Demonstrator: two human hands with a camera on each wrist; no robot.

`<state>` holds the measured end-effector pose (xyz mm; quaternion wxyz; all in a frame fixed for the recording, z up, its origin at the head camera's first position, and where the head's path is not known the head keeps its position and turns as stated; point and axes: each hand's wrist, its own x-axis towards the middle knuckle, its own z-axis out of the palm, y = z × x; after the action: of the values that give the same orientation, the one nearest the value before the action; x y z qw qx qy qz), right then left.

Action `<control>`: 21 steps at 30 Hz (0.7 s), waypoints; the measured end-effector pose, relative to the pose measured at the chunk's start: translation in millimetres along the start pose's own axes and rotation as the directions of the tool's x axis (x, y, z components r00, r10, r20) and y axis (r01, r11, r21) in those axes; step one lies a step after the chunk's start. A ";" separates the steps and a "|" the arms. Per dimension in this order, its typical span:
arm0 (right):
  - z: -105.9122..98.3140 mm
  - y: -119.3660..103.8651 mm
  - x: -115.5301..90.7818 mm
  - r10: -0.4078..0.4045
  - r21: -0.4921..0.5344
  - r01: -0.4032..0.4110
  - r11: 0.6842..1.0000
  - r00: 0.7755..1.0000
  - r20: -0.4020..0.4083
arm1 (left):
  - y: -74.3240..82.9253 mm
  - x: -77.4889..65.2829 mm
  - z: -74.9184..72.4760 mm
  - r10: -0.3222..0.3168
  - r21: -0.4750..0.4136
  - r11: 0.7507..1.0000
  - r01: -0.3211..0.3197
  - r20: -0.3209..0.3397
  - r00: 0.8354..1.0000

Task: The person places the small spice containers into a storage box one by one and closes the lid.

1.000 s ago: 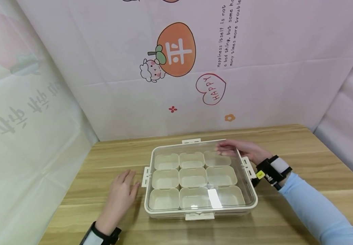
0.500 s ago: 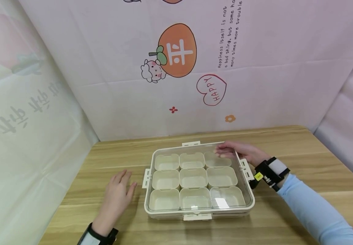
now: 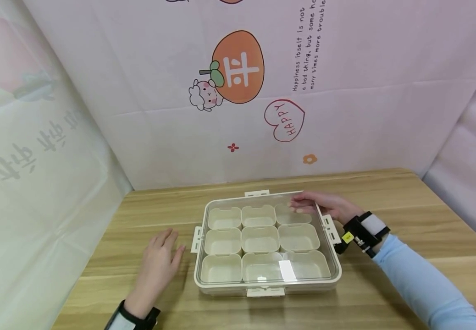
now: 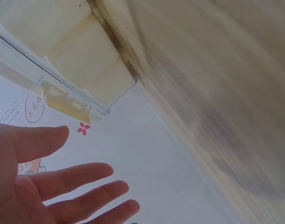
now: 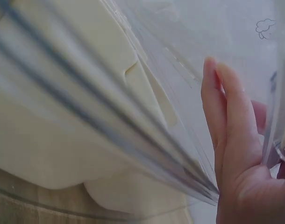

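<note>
A clear storage box (image 3: 221,290) with a clear, cream-rimmed lid (image 3: 264,198) over it stands on the wooden table. Several cream cups (image 3: 260,238) sit inside in rows, seen through the lid. At the far right corner, my right hand (image 3: 324,204) holds the lid, its fingers partly showing through the clear plastic. Straight fingers (image 5: 233,102) lie beside the lid's edge in the right wrist view. Left of the box, my left hand (image 3: 158,261) is apart from it, fingers loosely extended. The left wrist view shows that palm with nothing in it and a side latch (image 4: 67,102) above the thumb.
The wooden table (image 3: 151,208) extends to both sides of the box. A printed white cloth (image 3: 159,137) hangs behind it, with more cloth (image 3: 35,220) along the left. Latches stick out from the lid, including a front latch (image 3: 265,292).
The lid's right side has come slightly down and left, with my right hand shifting along with it. My left hand has drawn a little to the left, away from the box.
</note>
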<state>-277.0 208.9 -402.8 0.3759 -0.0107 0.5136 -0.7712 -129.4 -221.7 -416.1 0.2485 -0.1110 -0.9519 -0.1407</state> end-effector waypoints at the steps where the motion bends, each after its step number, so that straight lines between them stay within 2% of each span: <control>1: 0.0 0.2 -0.2 -0.003 -0.003 0.003 1.000 1.000 -0.003 | 0.1 0.2 0.0 -0.002 -0.004 1.000 0.002 0.006 1.000; 5: 0.0 1.1 -1.7 -0.011 0.000 0.011 1.000 1.000 0.006 | 0.8 0.7 -0.4 -0.015 -0.012 1.000 0.016 0.027 1.000; 10: -0.8 1.8 -3.3 -0.022 0.053 0.018 0.998 0.998 0.063 | 3.2 1.1 0.8 -0.002 -0.012 1.000 0.003 0.046 0.999; 13: -1.8 2.8 -4.6 -0.045 0.049 0.041 0.998 0.996 0.074 | 3.9 1.2 2.9 -0.001 -0.022 1.000 0.002 0.058 0.998; 17: 0.8 4.6 -6.5 -0.090 -0.057 0.092 0.994 0.995 0.044 | 4.4 1.2 4.5 -0.003 -0.029 1.000 0.005 0.058 0.998; 21: 6.5 6.7 -7.4 -0.145 -0.240 0.141 0.960 0.989 0.001 | 4.8 1.2 5.0 -0.001 -0.029 1.000 0.002 0.056 0.998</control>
<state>-265.3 206.8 -402.3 0.3111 -0.0867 0.6039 -0.7287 -131.2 -215.4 -418.7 0.2199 -0.1178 -0.9565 -0.1514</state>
